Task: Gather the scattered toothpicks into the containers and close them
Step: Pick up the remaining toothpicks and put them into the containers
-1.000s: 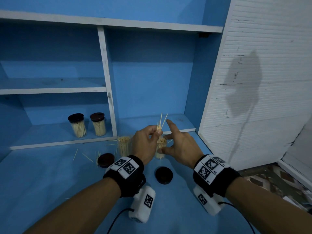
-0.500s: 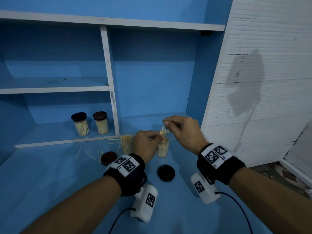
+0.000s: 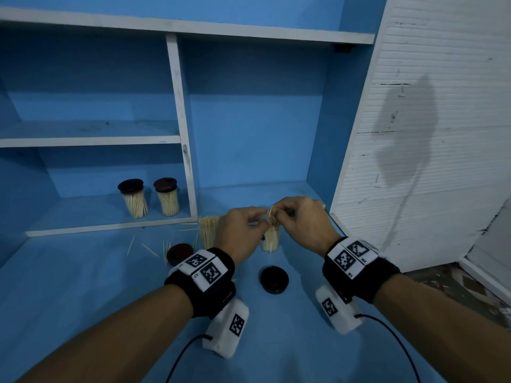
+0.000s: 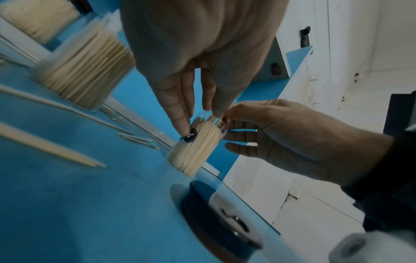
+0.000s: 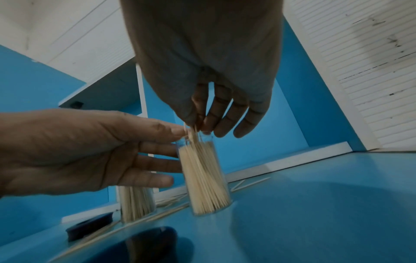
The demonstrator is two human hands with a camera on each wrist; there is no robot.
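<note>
An open clear container [image 3: 271, 240] packed with toothpicks stands on the blue surface. My left hand [image 3: 243, 228] holds it near the rim, thumb on one side and fingers along the other [image 5: 157, 147]. My right hand [image 3: 301, 219] hovers just above the mouth and pinches a few toothpicks [image 5: 193, 133] whose lower ends reach into the container [image 5: 206, 178]. A second open, full container [image 3: 208, 233] stands just left of my left hand. A brown lid [image 3: 179, 252] and a black lid [image 3: 273, 279] lie on the surface nearer to me.
Two lidded toothpick containers [image 3: 132, 197] [image 3: 167, 196] stand in the lower left shelf bay. Several loose toothpicks [image 3: 150, 250] lie on the surface left of the brown lid. A white slatted panel [image 3: 414, 134] closes off the right side.
My right hand went from lying open beside the container to pinching the upright toothpicks and lowering them into its mouth. My left hand stayed at the rim.
</note>
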